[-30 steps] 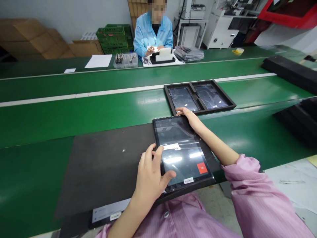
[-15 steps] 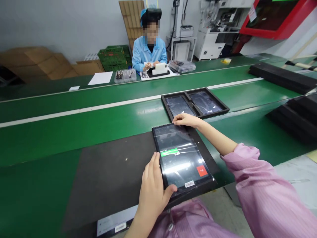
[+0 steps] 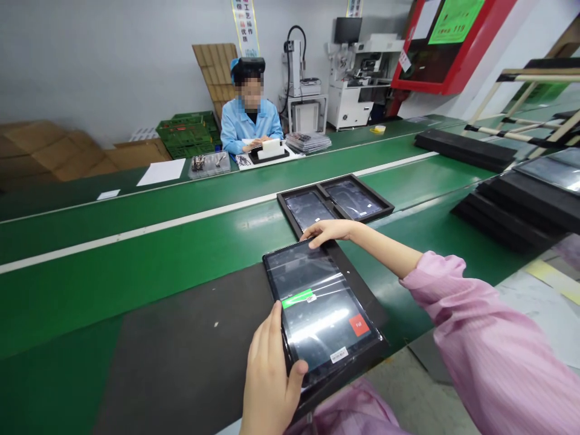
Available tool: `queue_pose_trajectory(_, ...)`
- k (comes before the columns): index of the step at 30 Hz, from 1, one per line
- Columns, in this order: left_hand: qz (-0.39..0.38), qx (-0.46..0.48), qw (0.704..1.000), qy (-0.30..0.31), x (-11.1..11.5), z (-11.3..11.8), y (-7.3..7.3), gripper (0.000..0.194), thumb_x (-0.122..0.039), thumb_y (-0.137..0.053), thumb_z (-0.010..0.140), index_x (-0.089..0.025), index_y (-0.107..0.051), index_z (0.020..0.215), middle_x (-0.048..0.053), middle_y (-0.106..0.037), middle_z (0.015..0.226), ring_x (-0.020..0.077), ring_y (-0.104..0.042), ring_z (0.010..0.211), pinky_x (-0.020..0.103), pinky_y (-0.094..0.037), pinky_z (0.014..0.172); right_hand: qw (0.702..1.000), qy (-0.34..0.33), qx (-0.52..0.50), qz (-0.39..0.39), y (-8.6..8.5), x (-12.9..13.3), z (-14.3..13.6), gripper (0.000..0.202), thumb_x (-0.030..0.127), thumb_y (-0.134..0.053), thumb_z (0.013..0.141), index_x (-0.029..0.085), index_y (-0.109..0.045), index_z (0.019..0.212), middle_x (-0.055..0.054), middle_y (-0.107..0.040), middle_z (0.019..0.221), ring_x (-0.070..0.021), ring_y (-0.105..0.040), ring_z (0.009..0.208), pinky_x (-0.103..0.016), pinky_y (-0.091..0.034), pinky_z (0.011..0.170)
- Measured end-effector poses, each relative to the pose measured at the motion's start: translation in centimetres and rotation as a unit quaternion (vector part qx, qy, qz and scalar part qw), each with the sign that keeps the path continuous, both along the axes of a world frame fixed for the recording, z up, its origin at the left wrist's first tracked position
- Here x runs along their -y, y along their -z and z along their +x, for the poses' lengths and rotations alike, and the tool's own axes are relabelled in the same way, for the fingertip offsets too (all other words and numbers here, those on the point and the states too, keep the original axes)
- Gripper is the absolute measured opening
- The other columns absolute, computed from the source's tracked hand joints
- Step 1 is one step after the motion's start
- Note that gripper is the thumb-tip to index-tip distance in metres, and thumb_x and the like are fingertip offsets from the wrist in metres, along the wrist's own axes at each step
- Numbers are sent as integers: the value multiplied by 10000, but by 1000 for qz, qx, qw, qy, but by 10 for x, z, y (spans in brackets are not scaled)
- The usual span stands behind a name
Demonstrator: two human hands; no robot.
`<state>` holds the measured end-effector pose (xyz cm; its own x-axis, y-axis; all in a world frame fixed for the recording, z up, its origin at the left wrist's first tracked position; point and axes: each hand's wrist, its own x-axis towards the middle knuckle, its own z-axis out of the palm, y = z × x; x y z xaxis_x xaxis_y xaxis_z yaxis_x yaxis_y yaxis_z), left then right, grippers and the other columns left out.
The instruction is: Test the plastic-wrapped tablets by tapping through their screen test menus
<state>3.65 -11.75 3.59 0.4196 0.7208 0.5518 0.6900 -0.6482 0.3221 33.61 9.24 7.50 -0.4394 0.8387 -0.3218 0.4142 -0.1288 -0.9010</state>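
Note:
A tablet with a glossy film over its screen lies over a dark grey mat. Its display shows a green bar and a red square, and a small white label sits near the bottom edge. My left hand grips the tablet's left side, fingers along the edge and thumb by the near corner. At the far edge, my right hand holds the tablet between thumb and fingers; the fingertips behind the edge are partly hidden. Just beyond, a black foam tray holds two more tablets.
Across the green bench a person in blue sits with both hands at a small stand. Black foam stacks lie at the right. A clear parts box, a paper sheet and green crates are at the far side.
The camera view has tilted upward, showing more of the far wall. My right thumb now lies over the tablet's front at the far edge. Both hands stay on the tablet.

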Motion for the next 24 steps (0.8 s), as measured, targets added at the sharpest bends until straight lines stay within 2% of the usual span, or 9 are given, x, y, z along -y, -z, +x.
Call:
queue_pose_trajectory(3,9,-8,1000,-4,-2,0,1,797,-667,-159,1060,-162,-164,1678,193,-616,1431,308,-643,1206,429,-527,956,999,36,17,13,1,0,5,466,557,-898,617,171,-778,849,-58,-764,948,-267,-675,1021,-328,-494,958)
queue_pose_trajectory(5,12,-9,1000,-5,-3,0,1,775,-647,-171,1072,-162,-175,1676,189,-621,1421,305,-640,1203,425,-523,954,998,47,22,22,3,0,3,427,564,-875,658,177,-770,805,-48,-756,897,-268,-674,1003,-331,-489,949)
queue_pose_trajectory(8,16,-6,1000,-9,-4,0,0,740,-618,-184,1086,-166,-194,1672,179,-628,1410,301,-631,1204,416,-518,946,998,45,18,35,4,3,-5,367,507,-875,661,192,-770,816,-16,-745,867,-234,-671,949,-304,-486,903)
queue_pose_trajectory(12,20,-13,1000,-12,-4,-1,1,742,-621,-182,1086,-161,-211,1668,172,-630,1400,298,-617,1195,409,-507,945,998,37,26,34,-1,6,-13,390,458,-935,562,184,-746,765,3,-711,789,-210,-652,834,-282,-484,779)
queue_pose_trajectory(14,16,-19,1000,-15,-4,-2,2,737,-616,-184,1087,-162,-215,1666,169,-626,1403,299,-601,1199,407,-498,947,998,41,35,31,-6,6,-13,428,514,-944,567,179,-746,744,-5,-709,785,-217,-652,850,-283,-481,785)
queue_pose_trajectory(17,15,-27,999,-23,-6,-3,3,707,-593,-199,1094,-175,-226,1664,162,-621,1405,309,-580,1168,415,-483,937,997,64,41,30,-17,5,-13,513,656,-891,653,174,-750,756,-25,-714,811,-215,-649,875,-276,-480,791)
queue_pose_trajectory(19,17,-22,999,-25,-7,-4,3,691,-581,-193,1097,-187,-236,1663,158,-619,1405,315,-575,1146,424,-473,928,997,74,24,25,-26,5,-15,571,733,-820,720,172,-720,747,-26,-679,752,-182,-618,772,-261,-472,697)
queue_pose_trajectory(21,20,-15,1000,-19,-11,-6,4,687,-579,-173,1096,-195,-244,1661,159,-618,1401,322,-576,1143,433,-469,922,998,66,-3,20,-34,6,-18,619,778,-758,764,178,-635,674,5,-571,620,-133,-513,604,-241,-405,553)
queue_pose_trajectory(24,23,-24,999,-1,-18,-13,6,694,-587,-159,1092,-199,-257,1658,163,-627,1380,326,-594,1135,437,-475,911,999,41,-1,31,-44,6,-26,592,709,-808,752,186,-551,645,53,-459,557,-92,-394,514,-219,-286,455)
